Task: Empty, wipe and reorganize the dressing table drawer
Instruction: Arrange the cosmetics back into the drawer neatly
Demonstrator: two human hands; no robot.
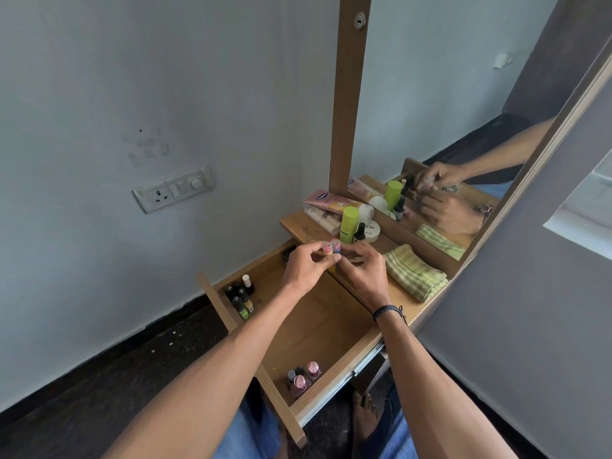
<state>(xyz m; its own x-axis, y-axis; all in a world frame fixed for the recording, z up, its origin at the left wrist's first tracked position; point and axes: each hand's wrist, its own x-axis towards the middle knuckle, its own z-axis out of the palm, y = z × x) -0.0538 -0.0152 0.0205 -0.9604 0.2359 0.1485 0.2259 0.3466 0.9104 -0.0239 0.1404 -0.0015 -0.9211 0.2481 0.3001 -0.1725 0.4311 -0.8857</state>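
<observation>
The wooden drawer (pixel 318 326) of the dressing table stands pulled out below me. My left hand (pixel 306 268) and my right hand (pixel 362 270) meet above its far end, and their fingers pinch two small bottles (pixel 331 248) with pink and blue caps between them. Several dark and green nail polish bottles (pixel 241 298) stand in the drawer's far left corner. Pink-capped bottles (pixel 303 379) stand in its near corner. A folded green checked cloth (pixel 414 271) lies on the tabletop to the right of my hands.
On the tabletop (pixel 298 226) behind my hands lie pink tubes (pixel 331 202), a lime green bottle (pixel 349 223), a small dark bottle (pixel 360 232) and a white jar (pixel 372 230). A mirror (pixel 463 160) rises on the right. A wall socket (pixel 174 188) sits at the left.
</observation>
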